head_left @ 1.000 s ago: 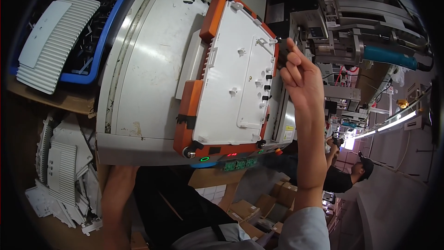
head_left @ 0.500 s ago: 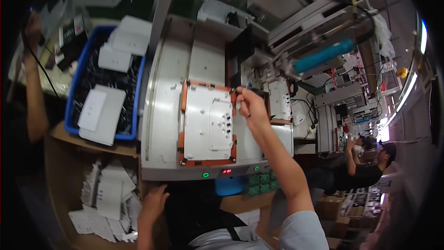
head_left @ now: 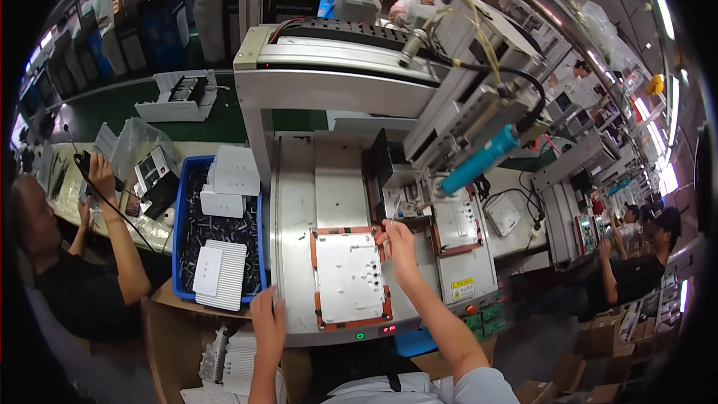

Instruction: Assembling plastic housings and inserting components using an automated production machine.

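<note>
A white plastic panel [head_left: 348, 275] with small holes lies flat in an orange-framed fixture [head_left: 319, 305] on the machine's metal bed. My right hand [head_left: 397, 245] is at the fixture's far right corner, fingers curled together; what they pinch is hidden. My left hand [head_left: 268, 316] rests near the bed's front left edge, beside the blue tub, with nothing in it and its fingers stretched out. To the right, a second white panel [head_left: 455, 223] sits in a similar fixture beneath a teal cylindrical tool [head_left: 479, 159].
A blue tub [head_left: 179, 239] of small black parts, with white panels on top, stands left. Below it a cardboard box [head_left: 168, 344] holds more white pieces. A metal gantry [head_left: 340, 93] spans the bed. A co-worker [head_left: 90, 277] handles a dark device at far left.
The view has tilted up, showing more of the gantry and the room. My left hand has come up from below the machine's front edge to beside the bed. My right hand stays at the fixture corner.
</note>
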Demonstrator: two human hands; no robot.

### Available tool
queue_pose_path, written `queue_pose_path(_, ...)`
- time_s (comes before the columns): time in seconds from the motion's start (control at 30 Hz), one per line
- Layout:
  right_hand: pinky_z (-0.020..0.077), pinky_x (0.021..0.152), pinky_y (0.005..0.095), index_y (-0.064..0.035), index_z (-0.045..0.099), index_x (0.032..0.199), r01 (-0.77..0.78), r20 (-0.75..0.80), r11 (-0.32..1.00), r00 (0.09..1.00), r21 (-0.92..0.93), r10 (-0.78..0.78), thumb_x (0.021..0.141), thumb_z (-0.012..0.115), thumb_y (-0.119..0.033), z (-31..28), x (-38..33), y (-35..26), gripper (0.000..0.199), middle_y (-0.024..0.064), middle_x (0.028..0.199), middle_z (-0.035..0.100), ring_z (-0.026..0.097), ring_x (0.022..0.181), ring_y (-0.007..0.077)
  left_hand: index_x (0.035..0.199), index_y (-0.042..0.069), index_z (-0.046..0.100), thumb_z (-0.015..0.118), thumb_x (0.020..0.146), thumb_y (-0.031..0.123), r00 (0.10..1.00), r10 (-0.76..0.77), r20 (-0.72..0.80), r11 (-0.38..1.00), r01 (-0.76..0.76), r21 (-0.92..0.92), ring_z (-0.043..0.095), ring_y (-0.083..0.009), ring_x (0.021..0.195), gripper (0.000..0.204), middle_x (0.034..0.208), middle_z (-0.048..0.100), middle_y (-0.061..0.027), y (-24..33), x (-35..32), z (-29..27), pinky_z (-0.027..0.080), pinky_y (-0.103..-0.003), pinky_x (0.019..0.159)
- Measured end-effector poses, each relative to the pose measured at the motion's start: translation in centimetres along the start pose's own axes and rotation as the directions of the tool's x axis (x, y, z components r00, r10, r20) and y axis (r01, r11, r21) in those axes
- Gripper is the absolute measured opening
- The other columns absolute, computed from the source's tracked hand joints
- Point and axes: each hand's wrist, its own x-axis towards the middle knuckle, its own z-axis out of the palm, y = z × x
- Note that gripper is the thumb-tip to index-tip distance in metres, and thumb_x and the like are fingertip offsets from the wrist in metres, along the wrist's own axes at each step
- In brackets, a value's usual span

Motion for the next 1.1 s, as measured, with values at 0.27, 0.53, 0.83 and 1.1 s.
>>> queue_pose_path(0.27, 0.0237, 0.045, 0.0185, -0.0016, 0.056, 0.112, -0.136, -0.033, 0.991, 0.990, 0.003, 0.136, 0.097, 0.050, -0.027, 0.6, -0.5, -1.2, 0.030, -0.0032, 0.064, 0.049, 0.033, 0.050, 0.0022, 0.138, 0.000, 0.034, 0.055, 0.089, 0.008, 0.991, -0.127, -0.036, 0.982, 0.131, 0.135, 0.048, -0.0420, 0.113, 0.055, 0.124, 0.047, -0.0261, 0.9, 5.3, 4.8, 0.040, -0.043, 0.095)
queue_pose_path(0.53, 0.0234, 0.048, 0.0194, -0.0023, 0.057, 0.104, -0.232, -0.138, 0.973, 0.964, -0.007, 0.229, 0.098, 0.049, -0.028, 1.5, -0.2, -1.9, 0.028, -0.0052, 0.061, 0.040, 0.033, 0.053, 0.0024, 0.136, -0.001, 0.039, 0.057, 0.086, 0.010, 0.969, -0.248, -0.016, 0.934, 0.243, 0.261, 0.051, -0.0414, 0.110, 0.055, 0.125, 0.047, -0.0262, 0.9, 5.9, 5.4, 0.045, -0.042, 0.091)
queue_pose_path(0.83, 0.0250, 0.049, 0.0188, -0.0025, 0.057, 0.100, -0.281, -0.153, 0.956, 0.952, -0.082, 0.267, 0.099, 0.046, -0.026, 1.1, -0.8, -2.4, 0.026, -0.0047, 0.058, 0.039, 0.033, 0.053, 0.0025, 0.142, -0.001, 0.027, 0.054, 0.085, 0.010, 0.959, -0.263, 0.110, 0.931, 0.222, 0.291, 0.049, -0.0440, 0.111, 0.064, 0.127, 0.042, -0.0289, -0.8, 5.8, 5.5, 0.044, -0.044, 0.092)
queue_pose_path(1.1, 0.0284, 0.051, 0.0193, -0.0012, 0.056, 0.106, -0.326, -0.157, 0.936, 0.939, -0.129, 0.305, 0.100, 0.045, -0.023, 1.5, -1.2, -3.0, 0.026, -0.0035, 0.061, 0.043, 0.035, 0.055, 0.0034, 0.141, -0.002, 0.027, 0.056, 0.085, 0.012, 0.956, -0.253, 0.150, 0.940, 0.206, 0.270, 0.048, -0.0467, 0.111, 0.065, 0.127, 0.041, -0.0312, -1.6, 5.4, 5.3, 0.045, -0.046, 0.091)
